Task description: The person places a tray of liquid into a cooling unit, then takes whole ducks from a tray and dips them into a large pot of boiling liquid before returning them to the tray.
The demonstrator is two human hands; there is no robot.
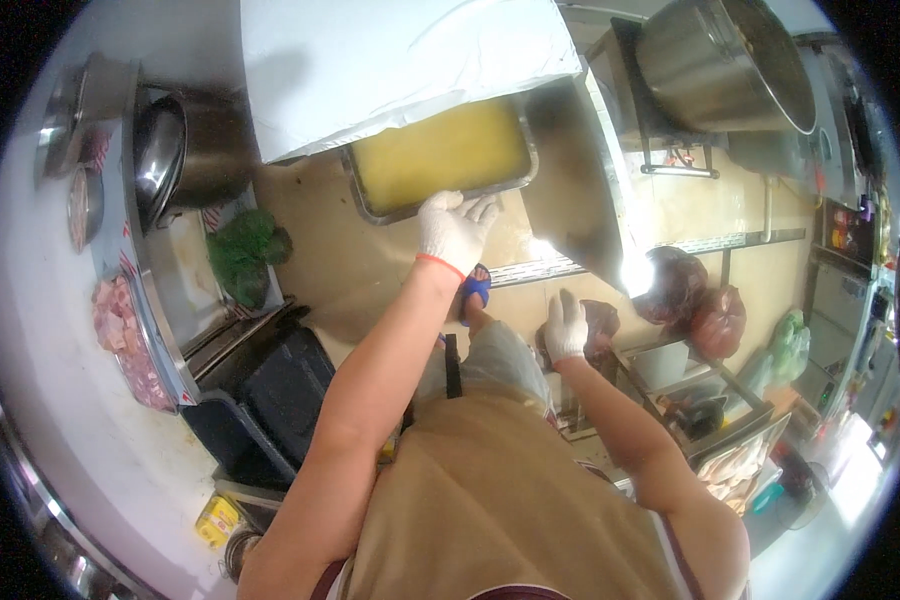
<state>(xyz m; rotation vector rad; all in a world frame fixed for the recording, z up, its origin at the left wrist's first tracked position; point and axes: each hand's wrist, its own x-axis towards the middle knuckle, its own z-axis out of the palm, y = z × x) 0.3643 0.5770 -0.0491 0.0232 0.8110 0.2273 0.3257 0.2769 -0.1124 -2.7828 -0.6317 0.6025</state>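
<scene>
My left hand (452, 231), in a white knit glove with a red band at the wrist, is at the near rim of a rectangular metal tray (379, 220). Its thumb lies over the rim, and the other fingers curl by the edge. Yellow contents (442, 154), slightly blurred, fill the tray, whose far part is hidden beneath the top of a pale cabinet (412, 60). My right hand (567, 328), also gloved in white, hangs lower and to the right with its fingers apart and nothing in it. Below it is a dark plastic bag (601, 322).
A cabinet door (581, 172) stands ajar at the right. Beyond it is a large steel pot (705, 67). Tied bags (718, 322) rest on the tiled floor. At left are a steel counter (154, 300), a tray of raw meat (124, 337) and a black bin (270, 405).
</scene>
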